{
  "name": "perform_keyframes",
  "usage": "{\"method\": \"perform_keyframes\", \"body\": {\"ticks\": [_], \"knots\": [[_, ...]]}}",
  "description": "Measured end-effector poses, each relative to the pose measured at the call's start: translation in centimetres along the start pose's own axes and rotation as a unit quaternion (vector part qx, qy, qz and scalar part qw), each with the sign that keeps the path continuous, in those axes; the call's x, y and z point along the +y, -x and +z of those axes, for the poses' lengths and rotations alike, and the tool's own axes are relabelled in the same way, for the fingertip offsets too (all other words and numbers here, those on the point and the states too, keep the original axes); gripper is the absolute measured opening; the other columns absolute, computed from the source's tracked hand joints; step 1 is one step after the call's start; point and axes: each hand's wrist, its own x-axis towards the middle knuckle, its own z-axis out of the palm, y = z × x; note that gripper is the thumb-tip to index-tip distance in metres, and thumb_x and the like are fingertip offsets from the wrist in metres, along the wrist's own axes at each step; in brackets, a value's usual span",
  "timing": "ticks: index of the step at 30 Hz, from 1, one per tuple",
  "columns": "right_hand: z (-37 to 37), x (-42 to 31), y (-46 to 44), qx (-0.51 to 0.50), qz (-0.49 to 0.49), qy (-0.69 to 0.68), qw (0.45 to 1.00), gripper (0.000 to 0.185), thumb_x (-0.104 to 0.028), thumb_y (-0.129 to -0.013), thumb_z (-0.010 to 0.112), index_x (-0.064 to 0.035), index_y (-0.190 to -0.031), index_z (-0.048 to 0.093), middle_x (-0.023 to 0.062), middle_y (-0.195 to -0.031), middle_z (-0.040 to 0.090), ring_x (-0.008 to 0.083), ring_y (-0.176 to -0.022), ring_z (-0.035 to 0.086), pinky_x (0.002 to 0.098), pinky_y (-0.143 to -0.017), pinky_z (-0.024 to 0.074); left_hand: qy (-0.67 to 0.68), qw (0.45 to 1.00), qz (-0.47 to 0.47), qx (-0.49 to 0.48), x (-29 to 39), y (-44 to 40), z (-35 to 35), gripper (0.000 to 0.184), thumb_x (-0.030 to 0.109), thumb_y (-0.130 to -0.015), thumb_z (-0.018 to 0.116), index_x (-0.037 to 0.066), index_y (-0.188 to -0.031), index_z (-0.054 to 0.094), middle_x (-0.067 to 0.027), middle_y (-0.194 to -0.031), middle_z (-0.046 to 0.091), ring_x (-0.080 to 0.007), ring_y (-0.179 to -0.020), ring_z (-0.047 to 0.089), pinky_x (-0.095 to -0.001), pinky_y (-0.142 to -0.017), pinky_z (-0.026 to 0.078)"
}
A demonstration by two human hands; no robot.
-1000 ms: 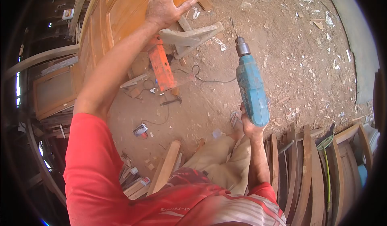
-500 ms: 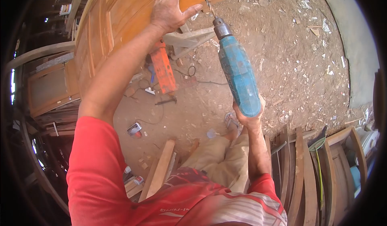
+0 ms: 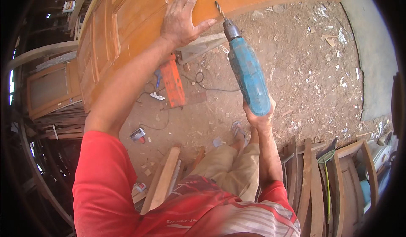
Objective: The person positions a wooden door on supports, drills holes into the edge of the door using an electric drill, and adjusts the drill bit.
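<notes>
My right hand is wrapped round the handle of a blue power drill, mostly hidden beneath its body. From the drill's chuck a twist drill bit points away from me, its tip appearing over the near edge of a varnished panelled wooden door. Whether the tip touches the wood I cannot tell. My left hand lies flat on the door, thumb spread toward the bit, holding nothing.
An orange metal piece sits below the door near a dark cord. Wood shavings litter the dirt floor. A small power tool lies lower left. Wooden frames lean at lower right, and timber pieces stand close to my body.
The view has shifted, so more of the door's near edge shows. The bit's tip, over the floor before, now overlaps the door. Both hands keep their holds.
</notes>
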Motion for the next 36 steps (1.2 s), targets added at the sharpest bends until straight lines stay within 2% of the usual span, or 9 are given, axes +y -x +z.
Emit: {"method": "perform_keyframes", "body": {"ticks": [10, 12, 16, 18, 22, 23, 25, 34, 36], "knots": [[1.0, 2.0, 0.4, -0.011, 0.011, -0.013, 1.000, 0.017, -0.002, -0.079, 0.075, -0.0007, -0.096, 0.073, 0.0119, -0.085, 0.074, 0.0245, -0.073, 0.073, 0.0347, -0.072, 0.0565, 0.003, 1.000, -0.014, 0.001, -0.4, 0.1, 0.3, 0.090, 0.054, -0.087, 0.074, 0.004, -0.154, 0.040, -0.0199, -0.157, 0.042, -0.0393, -0.145, 0.040, -0.0530, -0.116, 0.035], [1.4, 3.3, 0.9, -0.042, 0.024, -0.020, 0.999, 0.049, -0.004, -0.074, 0.078, 0.0012, -0.120, 0.062, 0.0157, -0.096, 0.072, 0.0346, -0.083, 0.073, 0.0394, -0.075, 0.0566, 0.008, 1.000, -0.015, 0.003, -0.5, 0.2, 0.4, 0.090, 0.054, -0.087, 0.074, 0.004, -0.154, 0.040, -0.0195, -0.157, 0.042, -0.0390, -0.145, 0.040, -0.0530, -0.116, 0.035], [1.4, 3.4, 1.2, -0.043, 0.026, 0.003, 0.999, 0.050, -0.004, -0.074, 0.078, 0.0015, -0.121, 0.062, 0.0163, -0.096, 0.072, 0.0347, -0.083, 0.073, 0.0389, -0.075, 0.0566, 0.005, 1.000, -0.016, 0.006, -0.5, 0.3, 0.5, 0.091, 0.054, -0.086, 0.075, 0.005, -0.154, 0.039, -0.0188, -0.157, 0.042, -0.0382, -0.145, 0.041, -0.0529, -0.116, 0.036], [1.0, 1.9, 0.6, -0.025, 0.026, 0.015, 0.999, 0.021, -0.004, -0.079, 0.075, -0.0012, -0.099, 0.072, 0.0114, -0.085, 0.074, 0.0232, -0.073, 0.072, 0.0338, -0.072, 0.0556, 0.006, 1.000, -0.013, 0.007, -0.5, 0.3, 0.5, 0.091, 0.053, -0.086, 0.075, 0.005, -0.155, 0.039, -0.0186, -0.157, 0.042, -0.0380, -0.145, 0.041, -0.0529, -0.116, 0.036], [-0.3, 0.8, 2.5, 0.016, 0.008, 0.045, 0.999, 0.022, -0.006, -0.076, 0.076, -0.0022, -0.098, 0.073, 0.0107, -0.085, 0.074, 0.0240, -0.073, 0.072, 0.0344, -0.071, 0.0553, -0.003, 1.000, -0.015, 0.004, 0.0, 0.2, 0.2, 0.090, 0.053, -0.087, 0.075, 0.005, -0.154, 0.040, -0.0183, -0.157, 0.043, -0.0379, -0.145, 0.041, -0.0524, -0.116, 0.036], [-0.9, 1.6, 3.9, -0.002, -0.015, 0.067, 0.998, 0.038, -0.008, -0.074, 0.077, 0.0009, -0.110, 0.068, 0.0131, -0.090, 0.073, 0.0291, -0.076, 0.072, 0.0366, -0.071, 0.0562, -0.010, 1.000, -0.019, 0.001, 0.3, 0.1, 0.2, 0.089, 0.053, -0.087, 0.075, 0.005, -0.154, 0.041, -0.0184, -0.157, 0.043, -0.0379, -0.145, 0.041, -0.0522, -0.116, 0.036], [-1.7, 1.7, 5.7, -0.018, -0.037, 0.093, 0.995, 0.055, -0.010, -0.071, 0.079, 0.0039, -0.122, 0.063, 0.0154, -0.095, 0.072, 0.0342, -0.079, 0.073, 0.0388, -0.070, 0.0571, -0.009, 1.000, -0.017, 0.000, 0.4, 0.1, 0.2, 0.088, 0.053, -0.088, 0.074, 0.004, -0.154, 0.041, -0.0188, -0.157, 0.044, -0.0380, -0.145, 0.041, -0.0521, -0.116, 0.036], [-0.7, 0.2, 6.4, -0.022, 0.019, 0.036, 0.999, 0.054, -0.003, -0.071, 0.077, 0.0060, -0.122, 0.063, 0.0162, -0.095, 0.072, 0.0344, -0.079, 0.072, 0.0393, -0.071, 0.0566, -0.018, 1.000, -0.008, 0.004, 0.3, 0.2, 0.3, 0.087, 0.055, -0.090, 0.072, 0.003, -0.152, 0.042, -0.0196, -0.157, 0.044, -0.0372, -0.145, 0.042, -0.0522, -0.116, 0.035], [-0.3, -0.1, 6.0, 0.020, 0.018, 0.027, 0.999, 0.020, -0.004, -0.073, 0.075, -0.0024, -0.092, 0.071, 0.0110, -0.082, 0.073, 0.0271, -0.067, 0.070, 0.0359, -0.066, 0.0539, -0.017, 1.000, -0.007, 0.004, 0.1, 0.3, 0.5, 0.086, 0.055, -0.090, 0.071, 0.002, -0.152, 0.043, -0.0197, -0.157, 0.044, -0.0371, -0.145, 0.042, -0.0523, -0.116, 0.035]]}}
